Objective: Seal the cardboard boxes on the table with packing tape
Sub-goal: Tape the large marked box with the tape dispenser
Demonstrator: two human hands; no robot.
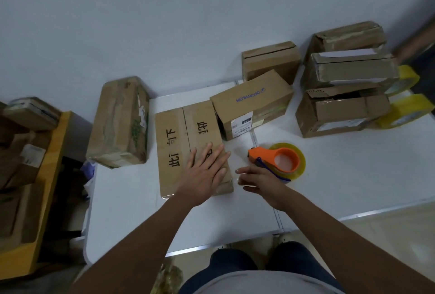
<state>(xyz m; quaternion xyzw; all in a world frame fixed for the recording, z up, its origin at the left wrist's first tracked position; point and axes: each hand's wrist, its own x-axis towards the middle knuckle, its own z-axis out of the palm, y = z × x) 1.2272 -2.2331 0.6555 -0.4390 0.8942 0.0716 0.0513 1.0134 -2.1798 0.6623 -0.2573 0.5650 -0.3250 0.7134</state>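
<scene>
A flat cardboard box (174, 143) with black handwritten characters lies in the middle of the white table (341, 176). My left hand (204, 171) rests flat on its near right part, fingers straight and spread. My right hand (259, 182) hovers just right of the box, fingers loosely extended, holding nothing. Right beside it lies an orange tape dispenser (275, 158) with a yellowish tape roll.
A taped box (120, 124) stands at the left table edge. A printed box (251, 105) and another box (270, 60) sit behind. Three stacked boxes (346, 96) and yellow tape rolls (404, 110) are at right. A wooden shelf (47, 176) with boxes stands left.
</scene>
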